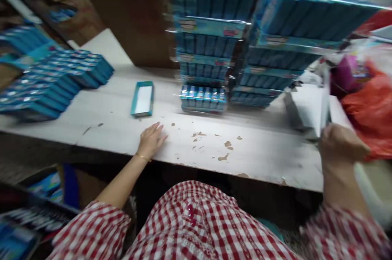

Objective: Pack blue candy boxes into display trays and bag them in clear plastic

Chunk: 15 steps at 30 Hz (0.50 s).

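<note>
Lying on the white worktop (pixel 269 141), ahead of the left hand (pixel 151 139): one shallow turquoise tray (pixel 144 83), open, showing a white inner face and no packs. Left hand: palm down, fingers loosely spread and open, nothing held, just beside the tray; thin bracelet (pixel 143 157) at the wrist. Right hand (pixel 341 143): blurred, fingers curled at the near corner of a white folded piece (pixel 308 107), toward the worktop's right end; whether they close on it, and how tightly, cannot be told. Completed, to judge by appearance: two tall stacks of blue packs in trays, the left stack (pixel 211 27) and the right stack (pixel 294 19), both with shiny clear film about them. Outstanding, by the same judgement: the unfilled tray, plus a broad bank of loose blue packs (pixel 58 84), grouped in rows at the left end. Labels: tray fronts bear a pale block and a pink one, print illegible; the dark box (pixel 39 217) at lower left has large white lettering, too smeared to read; no brand can be made out. Outlying items: brown cardboard (pixel 128 15) behind; red plastic bag (pixel 372 109) and purple item (pixel 349 74) at far right; red-and-white checked garment (pixel 199 227) on the person.
</note>
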Each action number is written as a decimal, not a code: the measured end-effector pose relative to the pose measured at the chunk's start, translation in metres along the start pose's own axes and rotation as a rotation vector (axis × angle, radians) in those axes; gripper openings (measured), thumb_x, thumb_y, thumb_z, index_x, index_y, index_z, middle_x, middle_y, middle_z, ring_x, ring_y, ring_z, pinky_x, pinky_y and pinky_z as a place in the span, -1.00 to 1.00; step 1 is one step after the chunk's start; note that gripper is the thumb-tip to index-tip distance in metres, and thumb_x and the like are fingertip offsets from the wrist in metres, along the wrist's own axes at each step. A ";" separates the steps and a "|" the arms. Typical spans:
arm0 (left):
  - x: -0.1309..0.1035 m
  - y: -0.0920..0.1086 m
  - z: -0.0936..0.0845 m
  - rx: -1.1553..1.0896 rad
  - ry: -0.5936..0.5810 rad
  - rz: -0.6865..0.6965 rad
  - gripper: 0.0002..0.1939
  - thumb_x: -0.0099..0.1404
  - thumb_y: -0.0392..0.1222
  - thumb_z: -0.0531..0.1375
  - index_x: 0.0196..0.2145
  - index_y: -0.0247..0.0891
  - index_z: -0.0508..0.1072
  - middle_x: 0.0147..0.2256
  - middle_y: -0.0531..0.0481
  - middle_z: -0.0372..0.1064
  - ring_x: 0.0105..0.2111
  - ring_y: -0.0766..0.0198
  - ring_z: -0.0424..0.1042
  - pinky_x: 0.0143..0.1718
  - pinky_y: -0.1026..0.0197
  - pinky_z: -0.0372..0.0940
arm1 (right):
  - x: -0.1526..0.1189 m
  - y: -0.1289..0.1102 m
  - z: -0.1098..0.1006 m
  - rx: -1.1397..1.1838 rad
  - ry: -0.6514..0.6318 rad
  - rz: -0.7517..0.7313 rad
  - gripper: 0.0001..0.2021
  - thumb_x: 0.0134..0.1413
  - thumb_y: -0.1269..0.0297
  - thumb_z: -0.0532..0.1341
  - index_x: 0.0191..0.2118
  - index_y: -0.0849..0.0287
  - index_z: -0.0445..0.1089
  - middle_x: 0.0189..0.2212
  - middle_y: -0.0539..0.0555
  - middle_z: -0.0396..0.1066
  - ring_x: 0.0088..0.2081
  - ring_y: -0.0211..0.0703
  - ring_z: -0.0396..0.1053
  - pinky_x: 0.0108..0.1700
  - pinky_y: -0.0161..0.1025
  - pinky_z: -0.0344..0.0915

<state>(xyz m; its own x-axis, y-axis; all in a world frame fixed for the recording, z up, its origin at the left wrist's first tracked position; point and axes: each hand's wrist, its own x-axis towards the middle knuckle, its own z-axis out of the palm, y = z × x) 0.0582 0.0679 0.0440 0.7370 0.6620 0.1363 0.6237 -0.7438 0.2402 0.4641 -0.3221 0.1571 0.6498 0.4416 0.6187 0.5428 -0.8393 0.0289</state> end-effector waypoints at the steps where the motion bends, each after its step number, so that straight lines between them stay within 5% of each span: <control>1: 0.001 -0.001 0.000 0.026 -0.029 -0.020 -0.51 0.25 -0.05 0.04 0.09 -0.30 0.27 0.18 -0.22 0.10 0.17 0.04 0.11 0.16 -0.02 0.04 | -0.019 -0.025 -0.016 -0.007 0.075 -0.033 -0.65 0.04 0.27 0.06 -0.73 0.11 0.16 -0.76 0.05 0.10 -0.71 -0.33 -0.13 -0.55 -0.21 -0.25; 3: 0.012 -0.013 -0.002 0.048 -0.086 -0.078 -0.44 0.25 -0.03 0.05 0.17 -0.27 0.16 0.24 -0.19 -0.02 0.23 0.00 -0.02 0.18 -0.07 -0.01 | -0.058 -0.082 -0.049 -0.024 0.355 -0.296 -0.65 -0.07 0.31 0.17 -0.75 0.10 0.06 -0.82 -0.04 0.00 -0.73 -0.34 -0.20 -0.61 -0.25 -0.28; 4: 0.021 -0.022 -0.004 0.042 -0.110 -0.109 -0.41 0.26 -0.02 0.05 0.20 -0.25 0.12 0.25 -0.17 -0.07 0.24 -0.02 -0.06 0.18 -0.11 -0.04 | -0.076 -0.112 -0.065 0.039 0.384 -0.400 -0.71 -0.08 0.33 0.21 -0.70 0.12 0.15 -0.80 -0.05 0.06 -0.72 -0.33 -0.10 -0.63 -0.27 -0.23; 7: 0.051 -0.053 -0.015 -0.041 -0.128 -0.280 -0.36 0.25 0.00 0.07 0.22 -0.26 0.06 0.27 -0.20 -0.15 0.25 -0.14 -0.12 0.15 -0.23 -0.06 | -0.116 -0.201 -0.100 0.315 0.281 -0.630 -0.92 -0.05 0.41 0.24 -0.50 0.18 0.34 -0.71 -0.05 0.25 -0.64 -0.34 0.13 -0.54 -0.32 0.01; 10: 0.061 -0.071 -0.022 -0.252 0.005 -0.326 -0.35 0.22 -0.05 0.12 0.20 -0.35 0.10 0.26 -0.28 -0.14 0.24 -0.13 -0.09 0.16 -0.16 -0.03 | -0.135 -0.282 -0.106 0.524 0.220 -0.775 -0.97 0.02 0.41 0.20 -0.38 0.24 0.39 -0.67 -0.04 0.29 -0.62 -0.32 0.19 -0.50 -0.29 0.06; 12: 0.046 -0.072 -0.020 -0.452 0.175 -0.313 -0.42 0.25 -0.05 0.09 0.16 -0.35 0.16 0.21 -0.29 0.01 0.19 -0.02 0.07 0.16 -0.02 0.04 | -0.143 -0.333 -0.097 0.561 0.132 -0.858 -0.88 0.07 0.41 0.14 -0.45 0.22 0.36 -0.69 -0.03 0.24 -0.64 -0.28 0.19 -0.56 -0.27 0.01; 15: -0.006 -0.067 -0.008 -0.681 0.449 -0.424 -0.53 0.30 -0.03 -0.02 0.09 -0.30 0.25 0.03 -0.23 0.28 -0.06 0.15 0.37 0.00 0.10 0.25 | -0.155 -0.396 -0.079 0.551 -0.246 -0.930 -0.78 0.16 0.31 0.05 -0.45 0.20 0.35 -0.56 0.06 0.35 -0.55 -0.19 0.31 -0.58 -0.29 0.03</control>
<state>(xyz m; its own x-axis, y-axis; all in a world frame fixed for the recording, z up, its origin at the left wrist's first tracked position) 0.0095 0.1143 0.0350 0.2224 0.9464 0.2342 0.4255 -0.3103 0.8501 0.1063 -0.0828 0.1114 -0.0797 0.9284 0.3629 0.9966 0.0816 0.0101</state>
